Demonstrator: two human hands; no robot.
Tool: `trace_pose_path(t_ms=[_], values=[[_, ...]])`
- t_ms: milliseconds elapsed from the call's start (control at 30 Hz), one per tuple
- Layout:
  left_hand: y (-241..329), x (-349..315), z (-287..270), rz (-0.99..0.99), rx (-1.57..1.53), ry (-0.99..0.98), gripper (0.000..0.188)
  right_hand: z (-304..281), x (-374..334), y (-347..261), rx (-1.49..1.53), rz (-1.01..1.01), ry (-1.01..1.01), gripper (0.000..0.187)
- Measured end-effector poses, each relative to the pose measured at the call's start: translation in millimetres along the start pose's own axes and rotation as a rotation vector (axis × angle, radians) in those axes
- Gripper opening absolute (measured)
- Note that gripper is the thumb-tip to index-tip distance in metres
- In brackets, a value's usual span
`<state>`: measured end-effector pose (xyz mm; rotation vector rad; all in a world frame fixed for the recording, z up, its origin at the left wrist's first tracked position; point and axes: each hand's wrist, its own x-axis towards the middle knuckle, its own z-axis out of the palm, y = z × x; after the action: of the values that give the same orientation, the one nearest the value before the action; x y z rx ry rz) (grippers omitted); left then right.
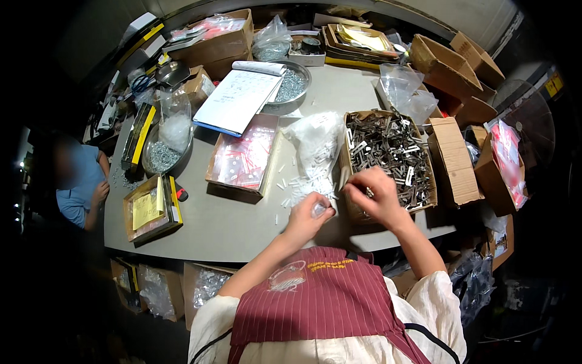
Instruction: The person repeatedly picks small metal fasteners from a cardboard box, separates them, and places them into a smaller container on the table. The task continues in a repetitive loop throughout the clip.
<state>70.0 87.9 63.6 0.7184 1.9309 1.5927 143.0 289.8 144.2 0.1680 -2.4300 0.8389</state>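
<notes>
My left hand point(306, 217) is closed around a small clear plastic bag point(319, 209), just in front of a pile of small white plastic pieces point(309, 187). These spill from the mouth of a larger clear bag point(316, 141) lying on the table. To the right stands a cardboard box point(346, 159) full of dark and silvery metal parts point(388, 145). Over its near left corner is my right hand point(379, 195), fingers curled and thumb and fingertips drawn together. Whatever may be between those fingertips is too small to make out.
Left of the pile is a box of red-edged plastic bags point(245, 155), with a notepad point(239, 97) leaning over it. Metal bowls point(294, 85) hold small screw-like pieces. Cardboard boxes point(454, 161) crowd the right side. Another person point(82, 182) is at the far left.
</notes>
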Motion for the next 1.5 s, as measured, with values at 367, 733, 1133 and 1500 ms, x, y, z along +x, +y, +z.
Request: trace_pose_path(t_ms=[367, 733, 1133, 1500], values=[[12, 9, -19, 0.011, -0.396, -0.225, 0.033, 0, 21, -29, 0.042, 0.050, -0.757, 0.042], [46, -7, -59, 0.191, -0.244, -0.077, 0.034, 12, 53, -60, -0.238, -0.406, -0.238, 0.023], [59, -52, -96, 0.192, -0.310, 0.191, 0.021, 28, 67, -73, 0.197, -0.085, -0.485, 0.016], [50, -78, -127, 0.226, -0.302, 0.424, 0.014, 76, 69, -98, 0.404, -0.034, -0.313, 0.020]])
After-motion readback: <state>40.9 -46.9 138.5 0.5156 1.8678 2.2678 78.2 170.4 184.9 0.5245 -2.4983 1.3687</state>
